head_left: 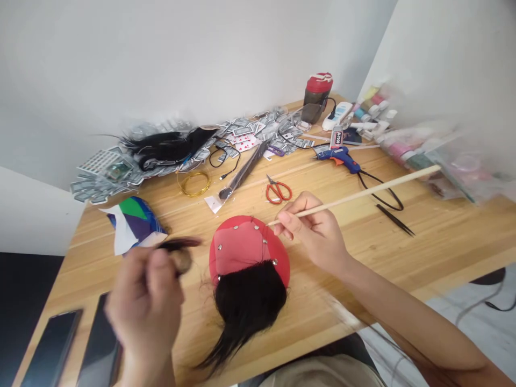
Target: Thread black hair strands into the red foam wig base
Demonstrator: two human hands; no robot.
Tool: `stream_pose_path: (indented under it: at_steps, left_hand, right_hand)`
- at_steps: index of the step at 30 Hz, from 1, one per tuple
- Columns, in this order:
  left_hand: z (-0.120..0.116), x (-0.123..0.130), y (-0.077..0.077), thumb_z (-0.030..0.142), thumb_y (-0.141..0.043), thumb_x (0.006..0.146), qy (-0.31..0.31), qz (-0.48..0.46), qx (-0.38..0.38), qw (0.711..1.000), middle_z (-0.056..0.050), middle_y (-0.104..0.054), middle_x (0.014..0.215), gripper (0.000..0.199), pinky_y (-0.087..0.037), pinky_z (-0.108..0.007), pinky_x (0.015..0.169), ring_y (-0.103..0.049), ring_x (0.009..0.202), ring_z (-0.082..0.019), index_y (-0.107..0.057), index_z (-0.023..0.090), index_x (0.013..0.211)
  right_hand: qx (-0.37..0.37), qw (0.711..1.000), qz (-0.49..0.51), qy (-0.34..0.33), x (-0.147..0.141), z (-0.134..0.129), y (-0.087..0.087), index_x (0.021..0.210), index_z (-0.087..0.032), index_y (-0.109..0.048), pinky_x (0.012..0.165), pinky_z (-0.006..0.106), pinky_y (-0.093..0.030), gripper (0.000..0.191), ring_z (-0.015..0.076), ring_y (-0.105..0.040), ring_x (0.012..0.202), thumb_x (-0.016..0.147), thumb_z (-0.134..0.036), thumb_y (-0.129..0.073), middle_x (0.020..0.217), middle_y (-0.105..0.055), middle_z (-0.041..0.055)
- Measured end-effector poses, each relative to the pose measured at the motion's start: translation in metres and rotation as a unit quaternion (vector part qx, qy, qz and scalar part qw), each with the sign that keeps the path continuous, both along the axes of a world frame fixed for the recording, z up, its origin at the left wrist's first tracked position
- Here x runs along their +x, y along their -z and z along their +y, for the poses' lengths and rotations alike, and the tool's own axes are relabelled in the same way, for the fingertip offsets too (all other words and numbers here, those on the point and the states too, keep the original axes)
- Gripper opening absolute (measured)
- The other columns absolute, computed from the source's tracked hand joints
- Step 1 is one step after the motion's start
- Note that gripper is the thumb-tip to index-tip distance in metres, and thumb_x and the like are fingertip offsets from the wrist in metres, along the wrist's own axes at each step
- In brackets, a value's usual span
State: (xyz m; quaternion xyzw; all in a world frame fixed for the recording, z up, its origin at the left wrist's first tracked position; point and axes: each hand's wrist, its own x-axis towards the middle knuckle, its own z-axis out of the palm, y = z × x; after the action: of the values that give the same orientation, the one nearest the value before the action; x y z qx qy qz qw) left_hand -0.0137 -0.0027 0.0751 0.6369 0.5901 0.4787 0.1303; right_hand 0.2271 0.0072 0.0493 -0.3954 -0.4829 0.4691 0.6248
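- Left hand (pixel 147 301), closest to the camera and blurred, is closed, with a tuft of dark hair (pixel 181 243) pinched at its fingertips, apart from the dome.
- Right hand (pixel 312 231) grips a pale stick (pixel 374 191) near its lower end, thumb along the shaft; the far end rises toward the right.
- Between the hands, a red dome (pixel 284 242) sits on the wooden table (pixel 363 252). Pins (pixel 257 227) hold a pinkish patch (pixel 237 252) over it, and black hair (pixel 250 295) hangs from the patch's lower edge onto the table.
- The stick's tip is near the upper right pins; whether it touches the patch is too small to tell.
- For good control, a light grip near the tip seems right, with the tuft kept taut and its strands together, clear of the pins and hanging hair. Short, shallow strokes should spare the patch from snagging.
- Beyond the dome lie orange-handled scissors (pixel 274 185); black tweezers (pixel 395 219) rest farther right.
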Motion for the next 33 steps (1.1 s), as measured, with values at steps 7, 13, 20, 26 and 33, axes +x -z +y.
stream_pose_path:
  at_steps: [7, 13, 20, 26, 33]
  left_hand:
    - [0.003, 0.052, 0.002, 0.027, -0.054, 0.097, 0.31, 0.019, -0.17, 0.935, 0.006, -0.059, 0.059, 0.027, -0.041, -0.017, 0.048, -0.054, 0.049, -0.008, -0.057, 0.021, 0.071]
    - [0.0, 0.04, 0.011, 0.035, -0.052, 0.1, 0.275, -0.075, -0.206, 0.936, 0.008, -0.04, 0.054, 0.035, -0.031, -0.016, 0.04, -0.036, 0.043, -0.006, -0.047, 0.021, 0.068]
    - [-0.001, 0.017, 0.0, 0.049, -0.057, 0.098, 0.13, -0.22, -0.168, 0.952, 0.008, -0.041, 0.051, 0.04, -0.023, -0.015, 0.029, -0.032, 0.034, -0.006, -0.045, 0.023, 0.07]
    - [0.004, 0.015, -0.002, 0.047, -0.063, 0.096, 0.08, -0.257, -0.131, 0.954, 0.009, -0.043, 0.051, 0.039, -0.023, -0.014, 0.028, -0.03, 0.033, -0.005, -0.046, 0.022, 0.072]
    - [0.012, 0.02, -0.003, 0.045, -0.055, 0.101, 0.163, -0.14, -0.12, 0.969, 0.009, -0.042, 0.056, 0.039, -0.023, -0.016, 0.033, -0.033, 0.037, -0.005, -0.043, 0.022, 0.072]
  right_hand:
    - [0.096, 0.992, -0.049, 0.069, 0.011, 0.014, -0.041, 0.079, -0.025, -0.058, 0.052, 0.026, -0.045, 0.032, 0.0112, -0.058, 0.055, 0.091, -0.048, -0.075, 0.069, -0.07, -0.0031]
    - [0.15, 0.975, -0.037, 0.158, 0.026, 0.021, -0.043, 0.089, -0.025, -0.066, 0.05, 0.024, -0.049, 0.021, 0.0113, -0.063, 0.056, 0.099, -0.044, -0.067, 0.077, -0.076, -0.0015]
    - [0.185, 0.911, -0.368, -0.005, 0.015, -0.009, 0.026, 0.111, -0.025, -0.072, 0.099, 0.042, -0.057, 0.013, 0.0253, -0.073, 0.113, 0.102, -0.025, -0.062, 0.113, -0.081, 0.0068]
    - [0.17, 0.915, -0.365, 0.009, -0.001, -0.031, 0.042, 0.098, -0.026, -0.06, 0.101, 0.049, -0.054, 0.017, 0.0278, -0.068, 0.118, 0.092, -0.028, -0.077, 0.119, -0.079, 0.008]
    - [0.059, 0.968, -0.242, 0.042, -0.026, -0.046, 0.037, 0.078, -0.026, -0.052, 0.089, 0.039, -0.058, 0.026, 0.023, -0.074, 0.099, 0.093, -0.024, -0.073, 0.094, -0.082, 0.0044]
